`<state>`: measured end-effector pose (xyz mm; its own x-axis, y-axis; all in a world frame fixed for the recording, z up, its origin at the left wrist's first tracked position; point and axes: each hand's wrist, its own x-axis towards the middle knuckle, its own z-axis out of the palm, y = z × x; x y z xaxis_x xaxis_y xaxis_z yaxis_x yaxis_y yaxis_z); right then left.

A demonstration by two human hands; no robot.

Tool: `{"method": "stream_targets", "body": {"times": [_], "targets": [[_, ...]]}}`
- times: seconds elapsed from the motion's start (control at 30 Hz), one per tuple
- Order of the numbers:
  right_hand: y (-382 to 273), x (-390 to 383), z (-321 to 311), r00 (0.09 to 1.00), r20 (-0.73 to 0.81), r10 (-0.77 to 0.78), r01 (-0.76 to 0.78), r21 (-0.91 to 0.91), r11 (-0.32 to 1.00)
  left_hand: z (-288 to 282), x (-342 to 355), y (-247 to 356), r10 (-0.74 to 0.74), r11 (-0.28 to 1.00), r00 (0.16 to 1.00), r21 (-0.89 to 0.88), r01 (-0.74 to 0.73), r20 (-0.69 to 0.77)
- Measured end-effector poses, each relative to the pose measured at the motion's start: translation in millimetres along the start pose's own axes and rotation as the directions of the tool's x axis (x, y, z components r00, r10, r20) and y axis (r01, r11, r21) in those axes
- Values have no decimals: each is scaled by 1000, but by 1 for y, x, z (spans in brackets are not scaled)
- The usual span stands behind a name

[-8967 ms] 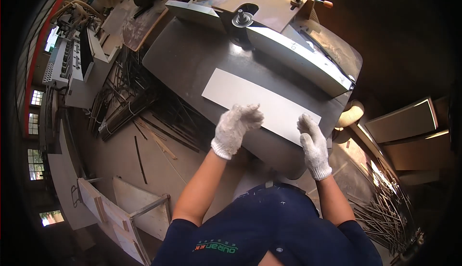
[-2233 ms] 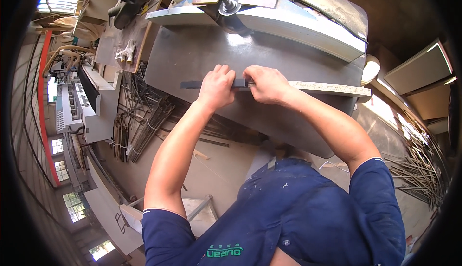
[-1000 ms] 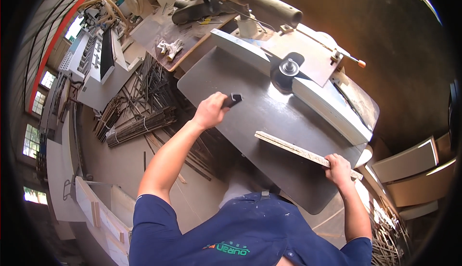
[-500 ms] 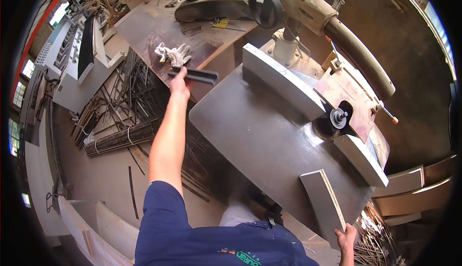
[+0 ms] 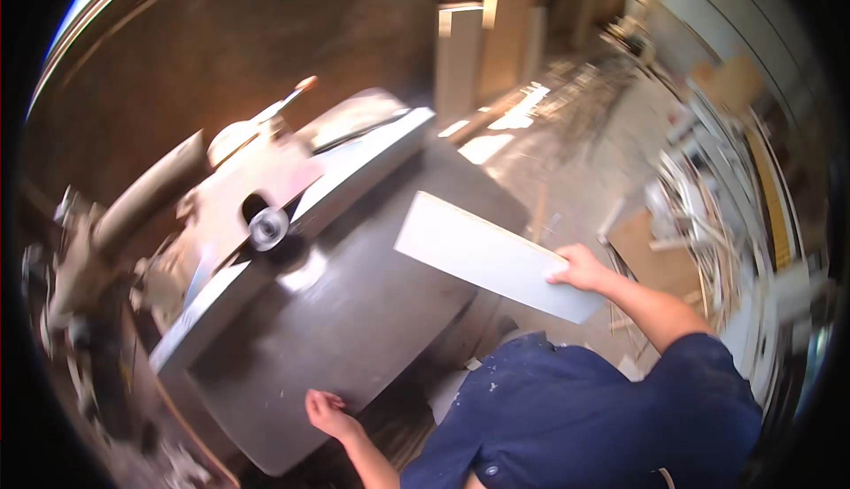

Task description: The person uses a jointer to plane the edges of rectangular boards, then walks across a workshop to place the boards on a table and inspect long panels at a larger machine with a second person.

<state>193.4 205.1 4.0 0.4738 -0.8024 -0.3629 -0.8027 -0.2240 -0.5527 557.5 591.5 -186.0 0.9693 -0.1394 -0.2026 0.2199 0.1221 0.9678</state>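
A flat white board (image 5: 491, 254) with a raw chipboard edge is gripped near one end by my right hand (image 5: 580, 268), thumb on its white face. The board's other end reaches over the dark metal table (image 5: 354, 347) of a spindle moulder. My left hand (image 5: 328, 409) hovers over or rests near the table's front edge, its fingers curled with nothing visible in them. Across the table runs a fence in two light-coloured parts (image 5: 363, 170), and the round spindle (image 5: 268, 228) shows in the gap between them.
A feeder arm (image 5: 150, 188) and a lever with an orange tip (image 5: 288, 100) stand behind the fence. Upright panels (image 5: 460, 55) lean at the back. Scrap strips and offcuts (image 5: 699, 223) lie piled on the floor at the right.
My view has swung to the right. The dark channel strips are gone from my left hand, which is now over the table's front. My right hand still holds the white board, now turned crosswise.
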Motion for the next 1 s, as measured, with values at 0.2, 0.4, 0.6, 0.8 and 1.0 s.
{"method": "stream_targets", "body": {"times": [0.2, 0.4, 0.6, 0.8, 1.0], "targets": [[141, -49, -31, 906, -291, 307, -249, 222, 943, 155, -139, 3, -388, 871, 197, 428, -241, 900], [377, -125, -29, 639, -352, 684, -202, 781, 591, 251, -200, -9, -379, 730, 386, 528, -433, 841], [568, -185, -49, 312, -156, 937, 6, 987, 162, 328, -296, -132, -482, 612, 215, 502, -611, 849], [732, -205, -292, 308, -239, 921, 633, 774, -10, 420, -411, -153, -638, 623, -123, 416, -662, 760], [791, -209, -322, 307, -194, 932, 403, 913, 57, 534, -470, -169, -695, 494, -237, 211, -844, 679]]}}
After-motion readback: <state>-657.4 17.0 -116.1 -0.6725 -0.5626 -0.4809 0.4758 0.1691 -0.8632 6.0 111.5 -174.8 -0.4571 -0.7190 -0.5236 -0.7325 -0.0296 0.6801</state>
